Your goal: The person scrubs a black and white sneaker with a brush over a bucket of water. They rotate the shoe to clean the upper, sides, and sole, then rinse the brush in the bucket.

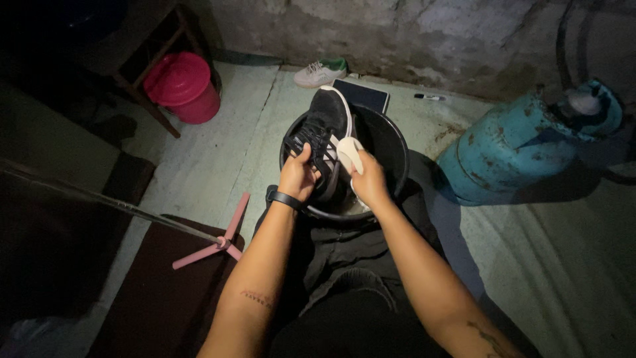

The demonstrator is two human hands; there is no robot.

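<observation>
A person's left hand [296, 178] grips a black sneaker [322, 129] by its laced upper, fingers curled around it, holding it over a black bucket [391, 142] on the floor. The right hand [368, 179], fingers closed, presses a white brush [350, 154] against the shoe's white sole edge. A blue gas cylinder [513, 146] lies to the right, a red bucket [183, 86] stands at the upper left, and a white sneaker [320, 71] sits by the wall.

Matt black cloth shoe [324, 126], glossy plastic bucket [391, 142], rough concrete wall [411, 33]
</observation>
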